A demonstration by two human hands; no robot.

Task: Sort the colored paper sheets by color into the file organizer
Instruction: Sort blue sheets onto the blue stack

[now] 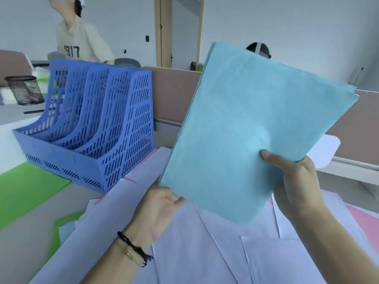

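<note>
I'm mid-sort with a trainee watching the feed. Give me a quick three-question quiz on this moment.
1. True or false: the blue paper stack is already inside the file organizer.
2. Which hand pinches the stack with its thumb on the front?
A. left hand
B. right hand
3. Fill in: the sheet lying on the desk left of the organizer is ____.

Key: 1 false, it is held up in the air to the organizer's right; 2 B, the left hand only supports the lower corner; 3 green.
</note>
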